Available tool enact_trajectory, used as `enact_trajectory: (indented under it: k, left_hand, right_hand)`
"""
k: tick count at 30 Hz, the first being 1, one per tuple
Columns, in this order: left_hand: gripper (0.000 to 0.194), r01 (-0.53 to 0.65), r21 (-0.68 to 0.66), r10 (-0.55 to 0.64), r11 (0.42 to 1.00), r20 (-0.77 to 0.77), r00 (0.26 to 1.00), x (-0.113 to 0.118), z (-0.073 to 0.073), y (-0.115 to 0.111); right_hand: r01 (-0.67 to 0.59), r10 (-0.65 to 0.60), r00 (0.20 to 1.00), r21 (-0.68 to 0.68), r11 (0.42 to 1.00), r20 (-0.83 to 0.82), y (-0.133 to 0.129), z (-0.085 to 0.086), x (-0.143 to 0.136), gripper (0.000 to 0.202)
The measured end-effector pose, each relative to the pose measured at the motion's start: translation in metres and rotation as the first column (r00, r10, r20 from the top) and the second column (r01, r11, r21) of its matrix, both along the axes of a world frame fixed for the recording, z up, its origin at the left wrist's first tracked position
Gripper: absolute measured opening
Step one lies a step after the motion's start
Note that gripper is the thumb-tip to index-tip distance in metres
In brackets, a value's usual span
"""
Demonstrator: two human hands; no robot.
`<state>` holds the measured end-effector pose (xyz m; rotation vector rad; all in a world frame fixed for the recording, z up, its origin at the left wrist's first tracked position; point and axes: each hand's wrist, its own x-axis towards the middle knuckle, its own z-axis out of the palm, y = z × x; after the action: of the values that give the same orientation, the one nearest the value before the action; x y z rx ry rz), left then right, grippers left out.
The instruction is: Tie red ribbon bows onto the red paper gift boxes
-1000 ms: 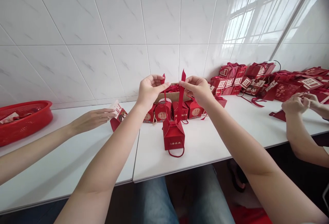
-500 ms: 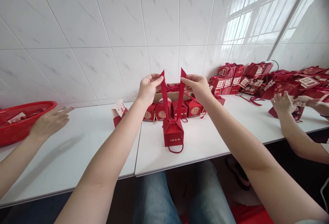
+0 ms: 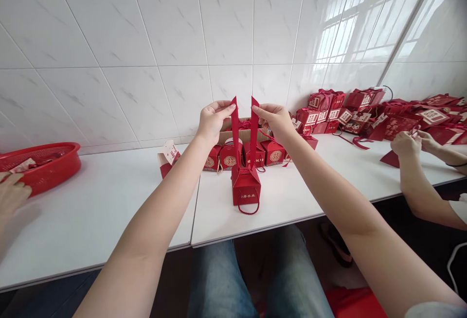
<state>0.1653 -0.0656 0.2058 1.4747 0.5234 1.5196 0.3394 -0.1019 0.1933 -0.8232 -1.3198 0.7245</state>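
A small red gift box [image 3: 246, 189] with gold characters stands upright on the white table, a red cord loop [image 3: 249, 211] hanging at its front. From its top rises a red ribbon [image 3: 254, 138] with two slant-cut ends. My left hand [image 3: 215, 121] pinches one end between thumb and fingers. The other end is pinched by my right hand [image 3: 275, 119], at about the same height. Both ribbon lengths are stretched up, nearly parallel. Where the ribbon meets the box top, its knot or loop is too small to make out.
Behind stand several red boxes [image 3: 274, 152] and a cardboard carton [image 3: 265, 135]. An open red box [image 3: 168, 158] is left of them. At far left, a person's hand [image 3: 14, 192] is by a red basket [image 3: 54, 172]. Finished-looking boxes [image 3: 321, 114] are piled right, near another person's hands [image 3: 406, 144].
My hands have drawn slightly closer together, still holding the ribbon ends. The left person's hand moved back to the basket. The right person's hands came together.
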Motion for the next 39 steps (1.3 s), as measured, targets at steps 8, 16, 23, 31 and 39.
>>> enact_trajectory:
  k: [8, 16, 23, 31, 39]
  left_hand:
    - [0.011, -0.059, 0.095, 0.072, 0.994, -0.145, 0.987, 0.006, 0.007, -0.007]
    - [0.014, -0.026, 0.257, 0.123, 0.966, -0.372, 0.92, 0.011, 0.024, -0.004]
    - [0.017, -0.085, 0.238, 0.192, 0.968, -0.471, 0.861, 0.009, 0.036, -0.002]
    - [0.014, -0.07, 0.131, 0.131, 0.989, -0.548, 0.826, 0.007, 0.042, 0.006]
    - [0.015, -0.062, 0.843, 0.626, 0.534, -0.344, 0.7, 0.007, -0.009, -0.011]
  right_hand:
    - [-0.11, 0.108, 0.992, -0.031, 0.993, -0.057, 0.003, 0.006, -0.006, 0.021]
    - [-0.045, 0.041, 0.98, 0.016, 0.999, 0.195, 0.006, 0.013, -0.006, 0.013]
    - [-0.227, 0.228, 0.937, -0.036, 0.973, 0.263, 0.006, 0.01, 0.002, 0.025]
    - [-0.247, 0.259, 0.963, -0.139, 0.959, 0.077, 0.016, 0.008, 0.001, 0.022]
    - [-0.49, 0.431, 0.871, -0.408, 0.77, -0.235, 0.012, 0.011, 0.01, 0.008]
